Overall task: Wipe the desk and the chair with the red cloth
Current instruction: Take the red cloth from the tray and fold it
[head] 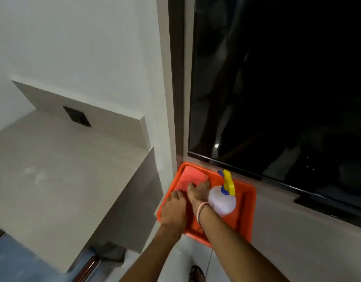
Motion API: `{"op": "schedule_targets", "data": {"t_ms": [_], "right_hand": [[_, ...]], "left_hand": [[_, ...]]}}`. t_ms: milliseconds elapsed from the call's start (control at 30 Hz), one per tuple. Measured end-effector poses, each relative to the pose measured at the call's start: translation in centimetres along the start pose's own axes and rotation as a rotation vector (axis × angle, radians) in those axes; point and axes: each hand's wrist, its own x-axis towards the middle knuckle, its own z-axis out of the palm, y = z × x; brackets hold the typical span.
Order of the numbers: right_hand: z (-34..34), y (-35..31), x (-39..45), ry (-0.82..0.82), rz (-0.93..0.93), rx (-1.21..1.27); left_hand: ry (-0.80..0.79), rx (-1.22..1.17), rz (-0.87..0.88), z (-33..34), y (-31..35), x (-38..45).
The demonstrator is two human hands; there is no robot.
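Note:
The red cloth (193,176) lies folded flat in the far left part of an orange tray (247,212), which sits on a grey ledge under a dark screen. My right hand (199,193) rests on the cloth's near edge, fingers curled onto it. My left hand (173,210) lies on the tray's left side just short of the cloth, fingers spread. The beige desk (53,180) fills the left of the view. Below its front corner a wooden chair part (90,265) shows; the rest of the chair is hidden.
A white spray bottle (222,200) with a yellow and blue trigger stands in the tray, right beside my right wrist. A black screen (287,88) hangs on the wall above the tray. A dark socket plate (77,117) sits in the desk's back panel. A sandalled foot (197,273) is on the floor.

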Motion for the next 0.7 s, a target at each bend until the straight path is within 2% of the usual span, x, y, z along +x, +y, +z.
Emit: {"op": "schedule_targets", "data": {"t_ms": [67, 167, 233, 300, 367, 433, 600, 700], "right_hand": [[0.4, -0.6, 1.2, 0.066, 0.063, 0.053], [0.4, -0.9, 2.8, 0.014, 0.144, 0.102], [0.0, -0.5, 2.9, -0.017, 0.103, 0.125], [-0.8, 0.2, 1.9, -0.073, 0.027, 0.194], [-1.9, 0.5, 0.1, -0.217, -0.013, 0.289], [-2.9, -0.4, -1.8, -0.407, 0.005, 0.388], [-2.9, -6.3, -5.5, -0.694, 0.015, 0.644], [-1.0, -9.4, -7.6, -0.807, -0.03, 0.688]], "left_hand": [[-0.003, -0.031, -0.017, 0.5, 0.4, 0.8], [0.013, -0.059, -0.025, 0.4, 0.2, 0.8], [0.048, -0.135, -0.023, 0.2, -0.5, 0.7], [0.158, -0.34, 0.004, -0.3, -1.6, 0.1], [0.251, -0.599, 0.031, -1.2, -3.0, -0.5], [0.261, -0.836, 0.019, -2.7, -4.7, -0.8], [0.057, -1.318, 0.015, -6.7, -9.9, -1.7], [0.062, -1.436, 0.003, -8.4, -13.6, -2.9]]}}
